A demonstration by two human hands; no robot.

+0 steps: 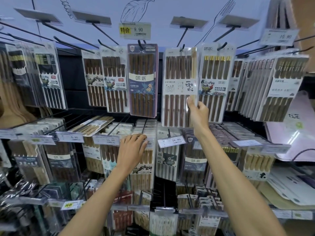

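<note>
1. Shop display wall [95, 4], hung with packs: nearer and lower, the left hand [132, 150] curls its fingers [142, 137] over the lower pack [144, 157].
2. Farther up, the right hand [198, 113] pinches the upright chopstick pack [177, 86] at its bottom right edge, with its peg [182, 47] directly above.

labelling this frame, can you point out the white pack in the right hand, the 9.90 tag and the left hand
white pack [178, 86]: head view, on its printed label
9.90 tag [135, 30]: head view, middle of its face
left hand [132, 147]: head view, back of the hand
</note>
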